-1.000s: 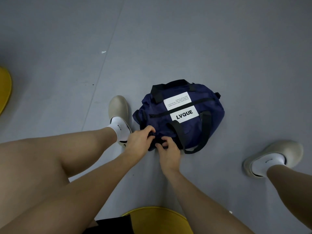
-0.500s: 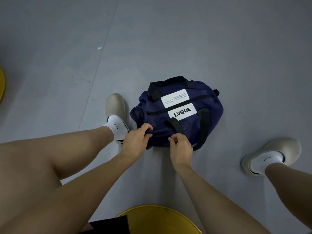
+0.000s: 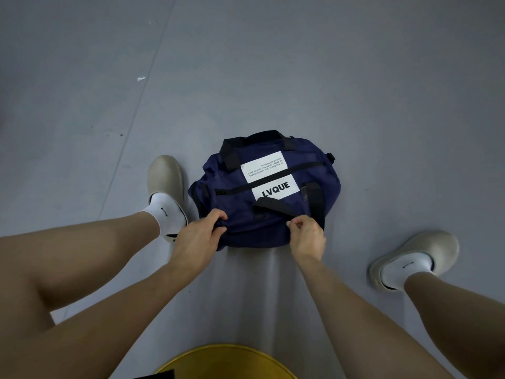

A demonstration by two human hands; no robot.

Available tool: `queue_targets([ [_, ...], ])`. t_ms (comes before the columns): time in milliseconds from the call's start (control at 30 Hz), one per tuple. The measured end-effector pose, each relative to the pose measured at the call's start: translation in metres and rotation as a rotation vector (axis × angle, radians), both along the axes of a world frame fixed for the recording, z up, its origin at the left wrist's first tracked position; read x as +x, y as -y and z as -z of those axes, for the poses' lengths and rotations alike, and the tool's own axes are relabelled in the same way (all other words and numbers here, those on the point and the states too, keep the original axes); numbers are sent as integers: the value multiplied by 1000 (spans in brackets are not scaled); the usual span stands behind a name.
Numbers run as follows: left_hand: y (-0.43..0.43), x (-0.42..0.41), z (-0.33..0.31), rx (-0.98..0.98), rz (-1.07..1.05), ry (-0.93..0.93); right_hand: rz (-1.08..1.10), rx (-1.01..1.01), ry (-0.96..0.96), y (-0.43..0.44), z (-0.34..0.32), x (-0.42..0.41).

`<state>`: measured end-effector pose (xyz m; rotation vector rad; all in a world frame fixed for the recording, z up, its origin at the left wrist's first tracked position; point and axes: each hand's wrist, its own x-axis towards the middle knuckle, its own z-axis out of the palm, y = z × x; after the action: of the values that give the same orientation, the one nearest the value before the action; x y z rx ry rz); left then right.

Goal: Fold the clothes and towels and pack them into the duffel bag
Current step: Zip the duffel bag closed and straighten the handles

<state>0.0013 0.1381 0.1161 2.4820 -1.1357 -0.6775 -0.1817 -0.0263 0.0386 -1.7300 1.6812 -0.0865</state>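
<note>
A navy duffel bag [image 3: 276, 220] with black straps and white "LVQUE" labels lies on the grey floor between my feet. It looks full and its side zip is shut. My left hand [image 3: 200, 235] grips the fabric at the bag's near left corner. My right hand [image 3: 306, 236] pinches something small at the near edge of the bag, just under the black handle strap [image 3: 273, 207]. No loose clothes or towels are in view.
My two feet in beige clogs [image 3: 165, 181] [image 3: 418, 255] and white socks flank the bag. A yellow round seat [image 3: 226, 362] shows at the bottom edge under me. Grey floor [image 3: 273, 64] stretches beyond the bag.
My right hand has slid to the right along the bag's near edge, away from my left hand. The left hand keeps its grip on the corner. The handle strap now lies across the label.
</note>
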Motion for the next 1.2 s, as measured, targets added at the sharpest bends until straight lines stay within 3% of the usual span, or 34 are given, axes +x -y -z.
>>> queue_targets([
  [133,-1,-4,1,15,-2,-16,-40,86,-38,4,0,-1],
  [300,11,-9,-2,269,99,-17,-404,244,-152,53,-17,-7],
  [367,21,-14,-9,326,55,-165,-403,106,-95,78,-29,-8],
  [467,35,-26,-21,358,-110,-611,-375,-183,-37,114,-38,-3],
  [567,42,-31,-11,378,-149,-804,-445,-225,-60,151,-27,10],
  [767,45,-36,30,341,-192,-798,-397,111,-129,189,-3,28],
  [1033,62,-6,47,93,-456,-794,-203,128,-80,186,10,12],
  [1200,96,31,52,39,-443,-566,-71,152,-6,143,-2,-13],
])
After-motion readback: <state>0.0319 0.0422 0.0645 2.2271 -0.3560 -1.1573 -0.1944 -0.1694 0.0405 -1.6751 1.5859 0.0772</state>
